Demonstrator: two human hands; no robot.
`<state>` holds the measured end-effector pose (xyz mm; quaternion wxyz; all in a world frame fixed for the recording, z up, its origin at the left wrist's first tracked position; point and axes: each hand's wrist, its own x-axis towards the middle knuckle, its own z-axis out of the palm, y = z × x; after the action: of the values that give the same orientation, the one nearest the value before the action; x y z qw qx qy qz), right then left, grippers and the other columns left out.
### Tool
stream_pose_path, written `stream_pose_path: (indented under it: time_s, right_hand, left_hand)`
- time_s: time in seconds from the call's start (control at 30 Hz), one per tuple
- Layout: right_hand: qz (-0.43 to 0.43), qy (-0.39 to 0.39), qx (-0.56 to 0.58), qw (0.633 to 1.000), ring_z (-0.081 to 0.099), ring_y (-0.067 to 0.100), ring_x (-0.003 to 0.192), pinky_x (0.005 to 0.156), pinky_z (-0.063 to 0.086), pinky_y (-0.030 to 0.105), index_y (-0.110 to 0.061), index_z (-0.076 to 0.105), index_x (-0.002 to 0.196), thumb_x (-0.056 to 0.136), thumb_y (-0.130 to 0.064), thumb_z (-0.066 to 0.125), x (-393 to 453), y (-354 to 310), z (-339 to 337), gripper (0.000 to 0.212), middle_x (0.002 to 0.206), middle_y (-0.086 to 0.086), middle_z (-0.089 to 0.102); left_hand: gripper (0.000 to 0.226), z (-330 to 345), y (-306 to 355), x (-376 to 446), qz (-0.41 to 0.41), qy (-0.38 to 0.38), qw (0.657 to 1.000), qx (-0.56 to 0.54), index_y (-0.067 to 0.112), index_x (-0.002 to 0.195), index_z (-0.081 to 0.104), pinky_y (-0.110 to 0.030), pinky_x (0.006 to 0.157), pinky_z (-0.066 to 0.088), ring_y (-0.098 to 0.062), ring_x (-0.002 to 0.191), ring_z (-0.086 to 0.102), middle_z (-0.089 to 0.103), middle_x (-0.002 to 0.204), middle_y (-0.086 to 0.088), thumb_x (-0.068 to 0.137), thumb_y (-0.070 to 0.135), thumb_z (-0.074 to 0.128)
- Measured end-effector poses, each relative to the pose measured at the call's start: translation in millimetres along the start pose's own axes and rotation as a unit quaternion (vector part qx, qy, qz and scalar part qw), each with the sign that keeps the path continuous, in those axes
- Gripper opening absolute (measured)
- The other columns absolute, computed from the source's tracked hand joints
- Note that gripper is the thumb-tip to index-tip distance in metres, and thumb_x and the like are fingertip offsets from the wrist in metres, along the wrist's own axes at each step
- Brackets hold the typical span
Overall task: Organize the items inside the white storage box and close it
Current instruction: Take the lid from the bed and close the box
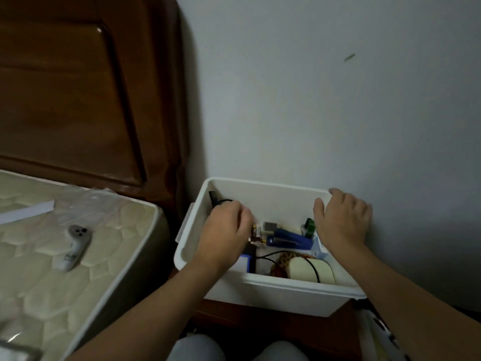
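- Nearest, the person's knees (pixel 234 347) showed at the bottom edge, just below the white storage box (pixel 273 290), which sat lidless on a dark wooden nightstand (pixel 260 324) against the wall.
- Inside the box, along its near wall, lay a cream oval case (pixel 307 270) with a black cable (pixel 286 256) looping across it, beside a brown patterned item (pixel 281 261).
- The left hand (pixel 223 238) reached into the box's left half; its fingers were curled down among the contents, but what they held could not be told.
- Toward the box's middle lay a blue stapler (pixel 289 238), with a small square-faced gadget (pixel 269 226) just behind it.
- The right hand (pixel 341 217) rested over the box's right rim, its fingers spread and relaxed, gripping nothing; a green-capped item (pixel 309 226) stood just left of it.
- In the box's far left corner, a black comb (pixel 213 199) leaned upright.
- Left of the box, a quilted mattress (pixel 52 269) carried a white handheld remote (pixel 74 246) and a white paper strip (pixel 26 211).
- Farthest back, beyond the box, rose a brown wooden headboard (pixel 78 87).
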<state>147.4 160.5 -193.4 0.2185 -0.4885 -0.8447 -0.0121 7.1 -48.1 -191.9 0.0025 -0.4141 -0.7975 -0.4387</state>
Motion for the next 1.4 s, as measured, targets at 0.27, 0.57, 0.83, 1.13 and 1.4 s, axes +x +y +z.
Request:
stream_pose_path:
  time_s: [0.27,0.57,0.83,1.13,1.4]
  right_hand:
    - [-0.190,0.022,0.365,0.911,0.047,0.026,0.062,0.069,0.036,0.038,-0.023,0.041,0.069,0.109,-0.033,0.047,-67,-141,-83,0.042,0.058,-0.003,0.044]
    - [-0.389,-0.147,0.487,0.769,0.050,0.012,0.066,0.061,0.041,0.034,-0.023,0.050,0.066,0.107,-0.032,0.051,-225,-337,-111,0.042,0.064,-0.006,0.050]
    - [-0.518,-0.295,0.485,0.640,0.058,0.004,0.085,0.066,0.043,0.017,-0.031,0.061,0.091,0.103,-0.030,0.059,-368,-423,-109,0.012,0.087,-0.014,0.061]
    - [-0.667,-0.357,0.394,0.522,0.058,-0.001,0.095,0.078,0.047,0.017,-0.039,0.059,0.102,0.099,-0.035,0.060,-453,-425,-117,0.005,0.098,-0.021,0.058]
    - [-0.678,-0.348,0.374,0.529,0.059,0.001,0.095,0.080,0.049,0.020,-0.038,0.061,0.107,0.099,-0.030,0.063,-453,-429,-131,0.011,0.099,-0.020,0.060]
  left_hand:
    - [0.048,-157,-35,-101,-0.076,0.207,0.975,0.031,0.018,0.066,0.050,-0.042,0.055,0.038,-0.011,0.054,0.049,0.049,0.057,0.004,0.108,0.042,0.043]
    - [0.045,-301,-106,-274,-0.244,0.390,0.881,0.109,0.023,0.067,0.037,-0.033,0.050,0.027,-0.012,0.055,0.043,0.042,0.058,0.002,0.107,0.042,0.044]
    - [0.051,-361,-148,-439,-0.481,0.276,0.777,0.298,0.021,0.131,0.051,-0.039,0.092,0.051,-0.022,0.114,0.056,0.056,0.126,-0.002,0.087,0.040,0.066]
    - [0.077,-340,-198,-571,-0.699,0.052,0.607,0.375,0.006,0.163,0.013,-0.053,0.120,0.032,-0.040,0.147,0.034,0.028,0.162,-0.021,0.100,0.019,0.057]
    - [0.037,-369,-183,-554,-0.552,0.107,0.646,0.516,0.013,0.132,0.054,-0.042,0.089,0.046,-0.033,0.110,0.058,0.058,0.123,-0.012,0.095,0.006,0.053]
